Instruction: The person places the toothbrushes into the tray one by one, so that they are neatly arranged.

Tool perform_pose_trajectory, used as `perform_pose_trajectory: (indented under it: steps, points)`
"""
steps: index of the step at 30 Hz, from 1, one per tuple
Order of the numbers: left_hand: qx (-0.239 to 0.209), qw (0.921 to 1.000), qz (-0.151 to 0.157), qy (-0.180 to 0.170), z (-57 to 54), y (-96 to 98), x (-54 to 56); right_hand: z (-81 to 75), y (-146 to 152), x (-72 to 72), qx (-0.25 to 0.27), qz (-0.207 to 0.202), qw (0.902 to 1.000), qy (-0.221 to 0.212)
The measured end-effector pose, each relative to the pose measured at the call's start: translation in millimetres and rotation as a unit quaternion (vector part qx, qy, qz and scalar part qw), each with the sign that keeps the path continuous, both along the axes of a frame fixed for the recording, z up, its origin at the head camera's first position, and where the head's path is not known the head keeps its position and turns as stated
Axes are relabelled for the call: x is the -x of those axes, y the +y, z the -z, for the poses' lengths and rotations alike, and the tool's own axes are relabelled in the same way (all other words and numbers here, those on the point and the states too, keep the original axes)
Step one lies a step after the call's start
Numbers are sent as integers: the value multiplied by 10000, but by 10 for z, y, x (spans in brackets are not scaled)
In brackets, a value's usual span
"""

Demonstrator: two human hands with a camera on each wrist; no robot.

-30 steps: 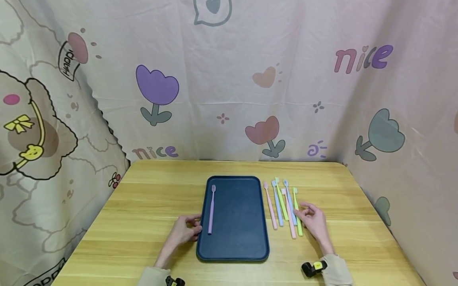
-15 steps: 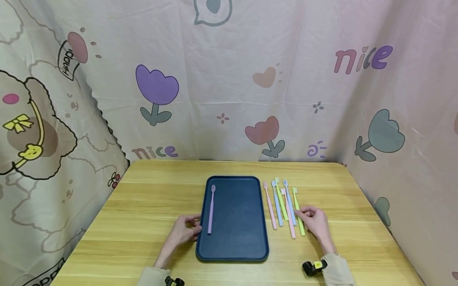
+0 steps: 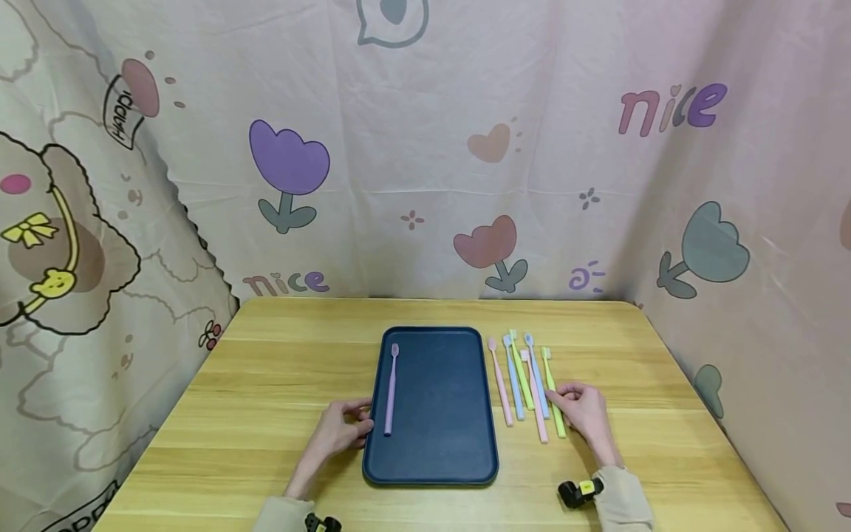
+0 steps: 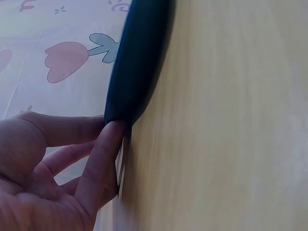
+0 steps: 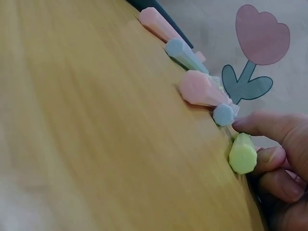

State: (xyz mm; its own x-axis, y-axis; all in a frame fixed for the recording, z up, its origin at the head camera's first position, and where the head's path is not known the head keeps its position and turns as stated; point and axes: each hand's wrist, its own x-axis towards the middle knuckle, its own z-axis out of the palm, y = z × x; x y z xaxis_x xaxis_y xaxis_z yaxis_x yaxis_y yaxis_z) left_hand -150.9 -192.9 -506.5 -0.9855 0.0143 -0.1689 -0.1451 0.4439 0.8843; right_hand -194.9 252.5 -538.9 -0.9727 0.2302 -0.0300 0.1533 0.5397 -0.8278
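My left hand (image 3: 339,428) grips the left edge of a dark blue tray (image 3: 439,443). In the left wrist view its fingertips (image 4: 113,132) sit on both sides of the tray's rim. A purple toothbrush (image 3: 391,391) lies along the tray's left side, bristle end away from me. Right of the tray, my right hand (image 3: 583,414) pinches the handle of the rightmost green toothbrush (image 3: 552,395). The right wrist view has that handle's end between thumb and curled fingers. Close beside it lie a blue toothbrush (image 3: 539,384) and a pink toothbrush (image 3: 537,406).
Further left in the row are another green toothbrush (image 3: 522,373), a blue toothbrush (image 3: 515,380) and a pink toothbrush (image 3: 501,384), some overlapping. All rest on a wooden table (image 3: 266,369). A printed curtain (image 3: 399,148) hangs behind and along both sides.
The right hand has shifted slightly downward, and the near end of the rightmost green toothbrush has swung a little to the right. The left hand has stayed at the tray's edge.
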Motion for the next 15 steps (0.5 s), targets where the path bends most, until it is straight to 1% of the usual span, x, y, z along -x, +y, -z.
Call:
perform_pose_trajectory:
  steps: [10, 15]
  points:
    - [97, 10000, -17, -8, -7, -6, -6, 25, -11, 12, -99, 140, 9998, 126]
    - [49, 10000, 7, -22, -11, 1, -5, 6, -6, -5, -137, 137, 9997, 144]
